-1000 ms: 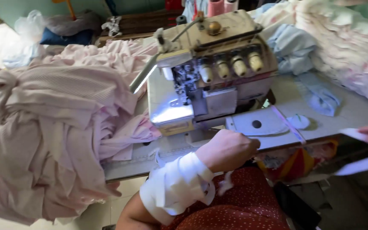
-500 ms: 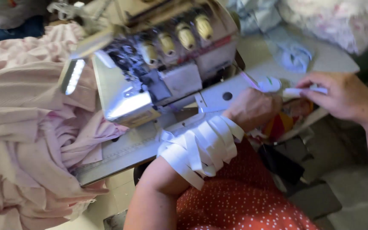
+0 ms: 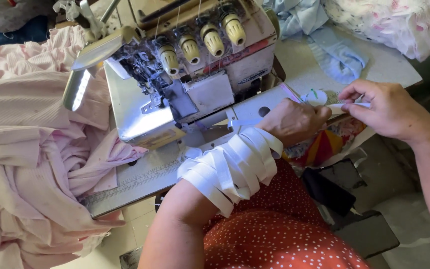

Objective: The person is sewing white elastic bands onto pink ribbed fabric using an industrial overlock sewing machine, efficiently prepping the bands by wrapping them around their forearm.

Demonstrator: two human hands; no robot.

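Note:
My left hand (image 3: 294,121) rests as a fist on the front edge of the sewing machine table (image 3: 140,179), fingers closed on one end of a white elastic band. More of this white elastic band (image 3: 232,167) is wound several times around my left forearm. My right hand (image 3: 381,107) pinches the band's free end (image 3: 347,105) just right of the left hand, near a small white round thing (image 3: 317,97). The overlock sewing machine (image 3: 185,74) with several yellow knobs stands right behind my left hand.
A big heap of pink fabric (image 3: 31,149) covers the left of the table. Light blue cloth (image 3: 332,50) and white patterned fabric (image 3: 399,22) lie at the back right. A colourful bag (image 3: 324,147) hangs under the table edge. My red dotted skirt (image 3: 274,229) fills the foreground.
The view has shifted and come closer. My right hand has moved in from the right edge to the left hand, and both now pinch the white band by the machine.

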